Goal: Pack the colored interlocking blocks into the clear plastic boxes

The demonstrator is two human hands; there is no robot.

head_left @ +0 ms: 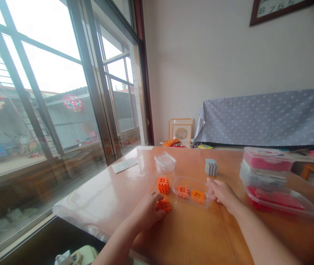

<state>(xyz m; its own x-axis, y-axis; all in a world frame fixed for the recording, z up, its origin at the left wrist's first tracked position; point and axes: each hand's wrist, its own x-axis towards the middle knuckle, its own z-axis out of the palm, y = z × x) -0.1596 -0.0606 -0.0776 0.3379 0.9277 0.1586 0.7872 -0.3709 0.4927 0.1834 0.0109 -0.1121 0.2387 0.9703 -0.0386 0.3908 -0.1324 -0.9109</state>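
My left hand (149, 210) is closed around a small stack of orange interlocking plastic pieces (164, 205) on the table. Just beyond it stands a taller orange stack (163, 185). To the right lies a shallow clear plastic container (190, 200), with one orange piece (183, 191) and a second orange piece (198, 196) in it. My right hand (221, 193) pinches this container's right rim between thumb and fingers. Farther back is an upright stack of grey interlocking pieces (211, 167), apart from both hands.
Clear plastic lids or boxes (165, 162) sit at the back of the wooden table (198, 235). A white sheet (125, 165) lies at the left. Stacked boxes (265, 167) and a clear tub with red contents (283, 200) occupy the right. A large window borders the left.
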